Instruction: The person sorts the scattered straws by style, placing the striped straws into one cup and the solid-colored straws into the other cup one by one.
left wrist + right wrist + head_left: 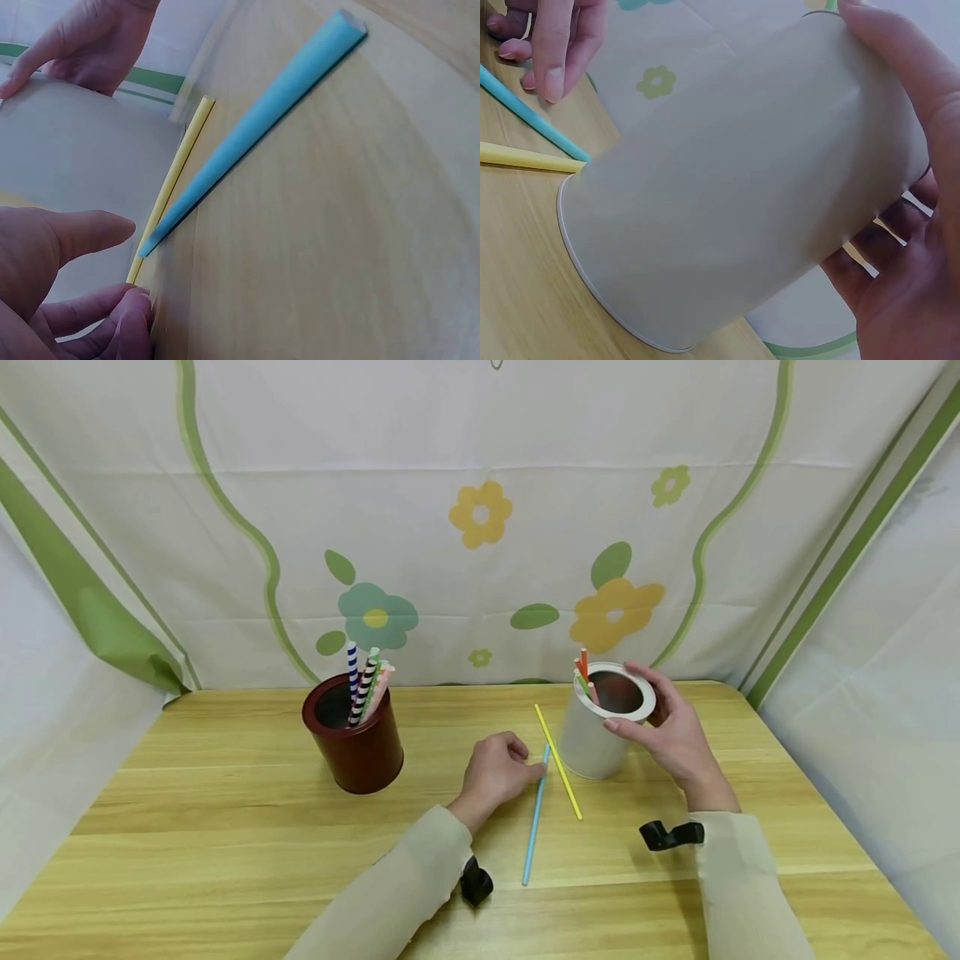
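Note:
My right hand (675, 735) grips the white can (592, 747) near its rim, thumb on the near side and fingers round the far side. Several orange, green and pink straws (583, 664) stand in that can. Left of it, a yellow straw (568, 785) and a blue straw (533, 835) lie on the table, their far parts close together. My left hand (495, 772) hovers by the blue straw's far end, thumb overlapping it in the head view. In the left wrist view its thumb (97, 232) and fingers are apart, with nothing held between them.
A dark red can (363, 760) with several striped and pink straws (366, 689) stands on the left of the wooden table (225, 843). Behind the table hangs a white flowered cloth (480, 435), with more cloth at both sides.

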Available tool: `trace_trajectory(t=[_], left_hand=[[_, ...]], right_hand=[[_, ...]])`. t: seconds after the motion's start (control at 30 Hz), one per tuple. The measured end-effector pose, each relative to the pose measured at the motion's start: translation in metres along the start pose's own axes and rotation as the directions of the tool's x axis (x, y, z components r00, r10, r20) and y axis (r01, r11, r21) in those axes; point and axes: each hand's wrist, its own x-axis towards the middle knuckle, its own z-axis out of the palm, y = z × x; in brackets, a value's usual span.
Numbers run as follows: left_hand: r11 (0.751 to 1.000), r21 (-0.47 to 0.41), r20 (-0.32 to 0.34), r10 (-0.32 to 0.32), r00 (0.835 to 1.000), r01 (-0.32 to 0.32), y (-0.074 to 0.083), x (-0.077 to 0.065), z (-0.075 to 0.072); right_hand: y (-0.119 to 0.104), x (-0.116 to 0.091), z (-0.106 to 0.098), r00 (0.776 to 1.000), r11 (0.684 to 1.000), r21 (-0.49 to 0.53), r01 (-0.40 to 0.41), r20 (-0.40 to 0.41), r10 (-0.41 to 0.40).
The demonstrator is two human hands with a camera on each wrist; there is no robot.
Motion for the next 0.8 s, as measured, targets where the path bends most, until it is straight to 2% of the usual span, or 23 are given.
trace_trajectory(t=[0.2, 0.5, 0.8], left_hand=[[0.999, 0.046, -0.004, -0.005, 1.000, 0.005, 0.002, 0.001, 0.002], [0.975, 0.224, -0.011, -0.014, 1.000, 0.016, 0.007, 0.001, 0.009], [0.972, 0.231, -0.005, -0.033, 0.999, 0.034, 0.008, 0.005, 0.010]], right_hand=[[0.001, 0.000, 0.000, 1.000, 0.999, 0.036, -0.007, -0.008, 0.007], [0.001, -0.003, 0.002, 1.000, 0.999, 0.051, -0.014, -0.022, 0.015], [-0.002, -0.002, 0.002, 0.999, 1.000, 0.012, -0.027, -0.022, 0.027]])
